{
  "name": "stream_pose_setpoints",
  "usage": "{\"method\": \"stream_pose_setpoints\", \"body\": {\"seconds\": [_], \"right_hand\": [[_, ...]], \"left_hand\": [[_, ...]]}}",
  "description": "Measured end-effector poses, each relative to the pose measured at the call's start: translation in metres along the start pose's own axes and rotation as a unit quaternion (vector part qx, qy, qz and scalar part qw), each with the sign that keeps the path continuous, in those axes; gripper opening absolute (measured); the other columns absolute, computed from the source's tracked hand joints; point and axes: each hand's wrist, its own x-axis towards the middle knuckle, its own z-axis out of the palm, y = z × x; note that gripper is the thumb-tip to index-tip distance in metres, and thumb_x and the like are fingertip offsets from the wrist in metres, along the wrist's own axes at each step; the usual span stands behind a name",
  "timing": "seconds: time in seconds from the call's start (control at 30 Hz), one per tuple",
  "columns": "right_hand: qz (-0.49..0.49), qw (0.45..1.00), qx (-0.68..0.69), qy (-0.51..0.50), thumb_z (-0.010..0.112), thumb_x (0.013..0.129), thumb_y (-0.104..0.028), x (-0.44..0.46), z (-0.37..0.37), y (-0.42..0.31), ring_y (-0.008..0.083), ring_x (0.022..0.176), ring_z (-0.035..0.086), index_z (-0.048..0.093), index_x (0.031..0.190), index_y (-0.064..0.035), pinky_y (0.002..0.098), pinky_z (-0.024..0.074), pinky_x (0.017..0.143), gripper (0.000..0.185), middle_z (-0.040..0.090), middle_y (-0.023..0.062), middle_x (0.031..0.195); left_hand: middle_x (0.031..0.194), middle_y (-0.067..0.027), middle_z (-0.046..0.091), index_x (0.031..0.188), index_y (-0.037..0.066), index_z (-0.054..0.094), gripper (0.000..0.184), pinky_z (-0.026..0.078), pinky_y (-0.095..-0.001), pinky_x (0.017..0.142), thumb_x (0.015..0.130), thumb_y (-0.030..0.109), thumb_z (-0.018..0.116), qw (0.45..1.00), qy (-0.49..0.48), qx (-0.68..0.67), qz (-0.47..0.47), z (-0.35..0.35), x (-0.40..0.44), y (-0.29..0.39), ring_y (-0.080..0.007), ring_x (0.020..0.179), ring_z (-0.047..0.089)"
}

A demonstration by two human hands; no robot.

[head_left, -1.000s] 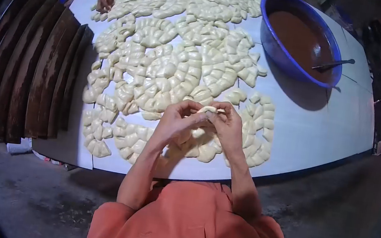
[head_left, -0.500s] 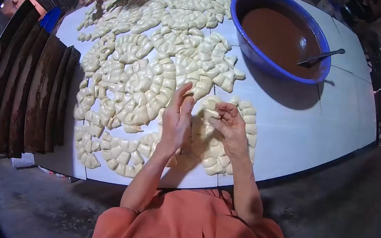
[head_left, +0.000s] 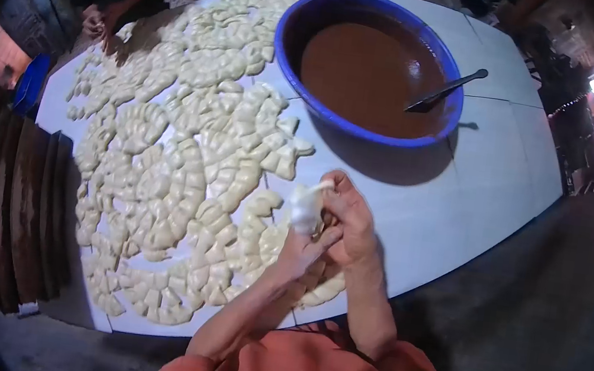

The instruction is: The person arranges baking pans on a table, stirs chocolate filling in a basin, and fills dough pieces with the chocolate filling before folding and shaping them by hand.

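My right hand pinches a small pale piece of dough near the table's front part. Against it, at the lower side of the piece, is my left hand, its fingers partly hidden and blurred. Many pale, glossy dough pieces lie in curved rows on the white table, to the left of my hands and beneath them. Beyond my hands stands a large blue basin of brown liquid, with a dark-handled utensil resting in it.
Dark metal trays stand in a row at the left edge of the table. A co-worker's hands are over the dough at the far left. Behind the trays is a blue object.
The view has turned to the right, so basin and dough appear farther left. My hands parted, then came together again around the dough piece. The co-worker's hands have shifted over the dough.
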Motion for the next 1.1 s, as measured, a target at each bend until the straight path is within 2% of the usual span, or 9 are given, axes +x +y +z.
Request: {"method": "stream_pose_setpoints", "body": {"seconds": [0.23, 0.3, 0.33, 0.43, 0.6, 0.67, 0.73, 0.93, 1.1], "right_hand": [[-0.169, 0.826, -0.535, 0.051, 0.058, 0.091, -0.016, 0.107, -0.019, -0.137, 0.0158, 0.071, 0.062, 0.056, 0.103, -0.0061, 0.0285, 0.0485, 0.065, 0.016, 0.062, 0.0050, 0.083], [-0.013, 0.577, -0.815, 0.040, 0.056, 0.092, -0.015, 0.131, -0.022, -0.151, 0.0194, 0.075, 0.064, 0.055, 0.102, -0.0023, 0.0328, 0.0506, 0.068, 0.017, 0.064, 0.0111, 0.082], [-0.015, 0.577, -0.815, 0.039, 0.056, 0.092, -0.015, 0.140, -0.026, -0.151, 0.0194, 0.075, 0.064, 0.055, 0.102, -0.0023, 0.0328, 0.0506, 0.068, 0.017, 0.064, 0.0111, 0.082], [0.053, 0.365, -0.929, 0.016, 0.051, 0.084, -0.013, 0.158, -0.028, -0.143, 0.0386, 0.096, 0.064, 0.061, 0.109, -0.0018, 0.0466, 0.0486, 0.083, 0.030, 0.067, 0.0224, 0.097], [0.118, 0.375, -0.915, -0.093, 0.052, 0.086, -0.021, 0.169, -0.038, -0.143, 0.0365, 0.090, 0.066, 0.063, 0.100, 0.0012, 0.0439, 0.0488, 0.081, 0.029, 0.068, 0.0222, 0.094], [0.062, 0.514, -0.855, -0.038, 0.055, 0.086, -0.021, 0.159, -0.018, -0.151, 0.0281, 0.080, 0.065, 0.063, 0.101, 0.0013, 0.0388, 0.0484, 0.074, 0.028, 0.068, 0.0165, 0.086], [0.115, 0.499, -0.859, 0.003, 0.057, 0.086, -0.020, 0.152, -0.002, -0.153, 0.0177, 0.069, 0.060, 0.062, 0.096, 0.0004, 0.0333, 0.0456, 0.065, 0.023, 0.065, 0.0096, 0.078], [0.096, 0.649, -0.755, 0.017, 0.058, 0.090, -0.019, 0.143, -0.016, -0.160, 0.0085, 0.060, 0.049, 0.057, 0.092, -0.0041, 0.0265, 0.0393, 0.054, 0.015, 0.060, 0.0010, 0.074], [0.040, 0.608, -0.792, -0.035, 0.060, 0.089, -0.022, 0.135, -0.019, -0.153, 0.0117, 0.070, 0.053, 0.059, 0.093, -0.0021, 0.0300, 0.0447, 0.067, 0.020, 0.058, 0.0015, 0.076]], "left_hand": [[0.129, -0.0135, 0.058, 0.148, 0.007, 0.033, 0.063, 0.049, -0.0306, 0.091, 0.092, 0.008, 0.062, 0.996, -0.015, 0.069, -0.046, -0.034, -0.012, 0.025, -0.0157, 0.108, 0.059], [0.124, -0.0143, 0.061, 0.144, 0.006, 0.040, 0.056, 0.050, -0.0313, 0.088, 0.092, 0.007, 0.060, 0.991, 0.030, 0.122, -0.041, -0.046, -0.014, 0.031, -0.0157, 0.106, 0.060], [0.124, -0.0143, 0.061, 0.144, 0.006, 0.040, 0.056, 0.050, -0.0313, 0.088, 0.092, 0.007, 0.060, 0.991, 0.031, 0.123, -0.039, -0.050, -0.015, 0.034, -0.0157, 0.106, 0.060], [0.121, -0.0128, 0.063, 0.141, 0.005, 0.044, 0.051, 0.051, -0.0301, 0.086, 0.092, 0.008, 0.060, 0.984, 0.045, 0.165, -0.046, -0.059, -0.022, 0.037, -0.0154, 0.104, 0.061], [0.123, -0.0148, 0.060, 0.138, 0.001, 0.045, 0.050, 0.047, -0.0331, 0.095, 0.093, 0.012, 0.061, 0.989, 0.046, 0.103, -0.097, -0.069, -0.033, 0.031, -0.0201, 0.112, 0.058], [0.121, -0.0146, 0.061, 0.136, 0.000, 0.047, 0.046, 0.046, -0.0322, 0.095, 0.093, 0.011, 0.060, 0.987, 0.051, 0.105, -0.110, -0.072, -0.037, 0.029, -0.0200, 0.111, 0.059], [0.119, -0.0142, 0.062, 0.133, 0.000, 0.051, 0.042, 0.047, -0.0313, 0.095, 0.093, 0.009, 0.059, 0.985, 0.065, 0.105, -0.122, -0.073, -0.038, 0.030, -0.0194, 0.110, 0.059], [0.113, -0.0124, 0.066, 0.128, 0.000, 0.056, 0.036, 0.048, -0.0268, 0.087, 0.093, 0.011, 0.060, 0.986, 0.060, 0.127, -0.092, -0.071, -0.035, 0.032, -0.0142, 0.100, 0.062], [0.112, -0.0127, 0.067, 0.125, -0.001, 0.057, 0.035, 0.050, -0.0276, 0.086, 0.093, 0.013, 0.061, 0.986, 0.044, 0.132, -0.092, -0.069, -0.037, 0.029, -0.0148, 0.100, 0.063]]}}
